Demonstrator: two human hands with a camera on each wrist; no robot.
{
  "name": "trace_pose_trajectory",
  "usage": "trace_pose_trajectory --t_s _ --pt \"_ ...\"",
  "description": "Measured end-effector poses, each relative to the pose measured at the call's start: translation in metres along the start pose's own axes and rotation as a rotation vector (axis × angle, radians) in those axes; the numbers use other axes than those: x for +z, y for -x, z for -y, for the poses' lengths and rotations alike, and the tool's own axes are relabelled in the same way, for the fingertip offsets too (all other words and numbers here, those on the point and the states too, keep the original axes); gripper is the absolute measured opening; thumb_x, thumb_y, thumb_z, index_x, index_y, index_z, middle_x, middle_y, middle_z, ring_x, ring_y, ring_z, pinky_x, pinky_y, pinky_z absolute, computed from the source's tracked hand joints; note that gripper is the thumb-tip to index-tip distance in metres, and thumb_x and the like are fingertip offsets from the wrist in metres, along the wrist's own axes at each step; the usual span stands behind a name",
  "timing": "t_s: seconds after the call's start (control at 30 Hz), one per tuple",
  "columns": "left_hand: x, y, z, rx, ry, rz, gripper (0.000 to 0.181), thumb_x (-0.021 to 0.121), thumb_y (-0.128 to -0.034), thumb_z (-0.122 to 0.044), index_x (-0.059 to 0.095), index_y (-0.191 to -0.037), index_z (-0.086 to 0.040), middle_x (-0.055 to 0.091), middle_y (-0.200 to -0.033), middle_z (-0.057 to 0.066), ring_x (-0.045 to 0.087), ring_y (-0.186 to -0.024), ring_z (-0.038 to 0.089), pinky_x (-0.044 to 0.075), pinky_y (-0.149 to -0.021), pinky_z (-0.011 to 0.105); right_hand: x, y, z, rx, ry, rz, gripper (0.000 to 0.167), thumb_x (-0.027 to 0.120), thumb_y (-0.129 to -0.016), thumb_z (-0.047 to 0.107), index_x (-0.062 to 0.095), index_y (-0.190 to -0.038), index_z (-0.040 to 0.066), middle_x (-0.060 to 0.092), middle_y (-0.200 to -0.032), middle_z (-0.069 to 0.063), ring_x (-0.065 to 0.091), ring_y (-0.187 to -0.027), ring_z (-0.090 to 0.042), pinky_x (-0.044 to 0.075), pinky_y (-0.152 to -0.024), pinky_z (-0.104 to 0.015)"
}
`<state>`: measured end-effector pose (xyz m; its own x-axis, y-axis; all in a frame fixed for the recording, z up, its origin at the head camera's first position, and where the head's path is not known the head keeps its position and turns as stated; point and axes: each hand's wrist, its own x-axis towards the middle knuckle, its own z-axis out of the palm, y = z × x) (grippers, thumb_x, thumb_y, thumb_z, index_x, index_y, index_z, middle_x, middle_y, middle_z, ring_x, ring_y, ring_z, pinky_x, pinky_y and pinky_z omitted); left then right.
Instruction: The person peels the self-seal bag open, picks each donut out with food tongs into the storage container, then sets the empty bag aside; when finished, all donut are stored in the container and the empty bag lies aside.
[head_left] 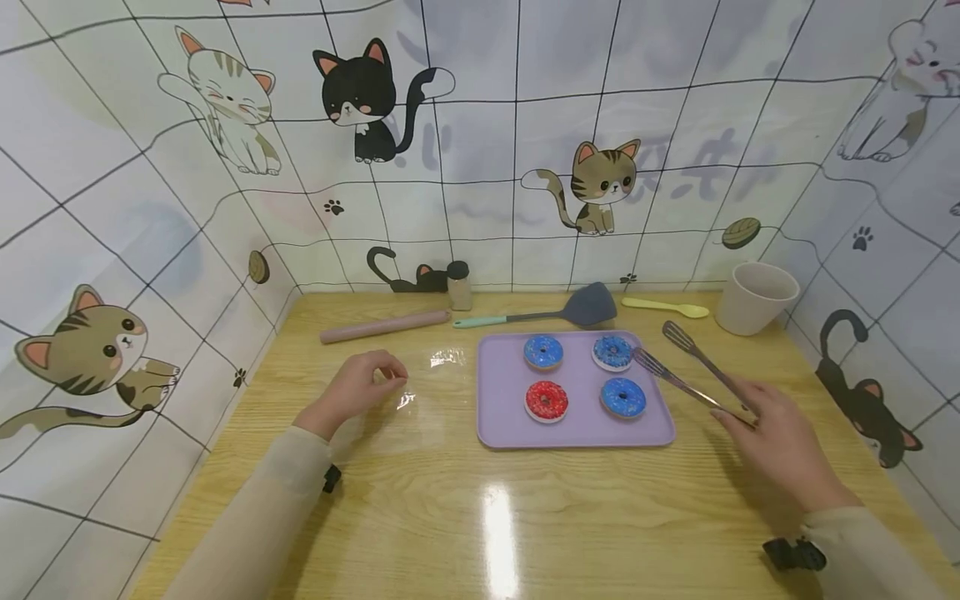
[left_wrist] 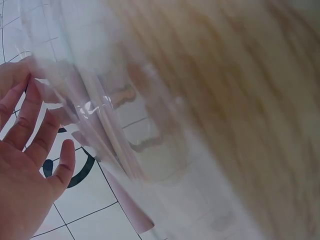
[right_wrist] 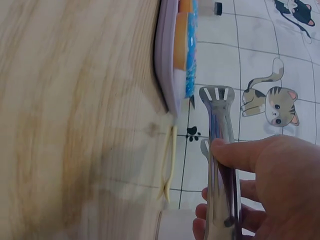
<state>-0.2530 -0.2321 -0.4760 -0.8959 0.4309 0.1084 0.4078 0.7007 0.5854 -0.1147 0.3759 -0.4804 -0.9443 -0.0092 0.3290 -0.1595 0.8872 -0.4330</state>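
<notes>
My left hand (head_left: 352,393) hovers over the table, left of the tray, pinching a clear plastic bag (left_wrist: 100,112) between thumb and fingers. The bag is hard to see in the head view except for glints. Metal tongs (head_left: 684,386) are gripped in my right hand (head_left: 780,442), their two arms spread apart with nothing between the tips. Those tips are near the right side of a lilac tray (head_left: 498,425). It carries one red donut (head_left: 557,410) and three blue ones: a back-left donut (head_left: 534,348), a back-right donut (head_left: 604,350) and a front-right donut (head_left: 633,404).
Along the back lie a pink rolling pin (head_left: 386,327), a spatula (head_left: 591,307) with a green handle, and a yellow spoon (head_left: 667,307). A black-capped shaker (head_left: 459,292) stands by the wall. At the back right is a white cup (head_left: 752,302). Cat-printed walls enclose the wooden table.
</notes>
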Motion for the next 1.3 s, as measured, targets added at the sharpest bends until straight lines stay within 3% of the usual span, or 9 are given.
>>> trace_pose_trajectory --t_s 0.27,0.5,0.87,1.1,1.3 --pt "0.002 -0.002 0.000 0.026 -0.019 0.006 0.005 0.077 -0.0942 -0.021 0.077 -0.095 -0.017 0.074 -0.098 -0.006 0.064 -0.096 0.018 0.053 -0.087 0.042 0.003 -0.004 -0.020 0.071 0.055 0.009 0.070 0.078 -0.093 0.027 0.050 -0.147 -0.007 0.056 -0.128 -0.038 0.052 -0.112 -0.059 0.042 -0.087 -0.074" --pt "0.006 -0.007 0.003 0.076 -0.053 -0.019 0.003 0.079 -0.0923 -0.019 0.078 -0.089 -0.021 0.075 -0.101 -0.003 0.063 -0.102 0.028 0.049 -0.095 0.048 0.006 -0.008 -0.032 0.109 0.084 0.051 0.073 0.078 -0.093 0.032 0.050 -0.145 -0.010 0.055 -0.126 -0.040 0.053 -0.108 -0.062 0.043 -0.085 -0.075" --pt "0.009 -0.009 0.004 0.044 -0.022 0.020 0.004 0.077 -0.0951 -0.020 0.079 -0.096 -0.017 0.075 -0.106 -0.003 0.063 -0.107 0.025 0.049 -0.101 0.052 0.006 -0.010 -0.038 0.184 0.138 0.167 0.085 0.072 -0.094 0.051 0.047 -0.143 -0.015 0.055 -0.125 -0.044 0.055 -0.108 -0.062 0.046 -0.081 -0.071" --pt "0.010 -0.012 0.003 0.054 0.005 0.011 0.008 0.080 -0.0919 -0.019 0.078 -0.100 -0.016 0.075 -0.106 -0.002 0.067 -0.107 0.026 0.035 -0.120 0.057 0.008 -0.011 -0.039 0.195 0.156 0.215 0.091 0.069 -0.095 0.055 0.045 -0.141 -0.019 0.054 -0.124 -0.047 0.054 -0.108 -0.064 0.046 -0.083 -0.072" --pt "0.010 -0.009 0.003 0.017 0.035 0.025 0.020 0.084 -0.0882 -0.022 0.078 -0.107 -0.015 0.074 -0.111 -0.002 0.064 -0.109 0.027 0.049 -0.104 0.053 0.008 -0.013 -0.034 0.230 0.168 0.225 0.106 0.071 -0.091 0.062 0.031 -0.152 -0.015 0.042 -0.135 -0.048 0.044 -0.116 -0.066 0.042 -0.086 -0.077"
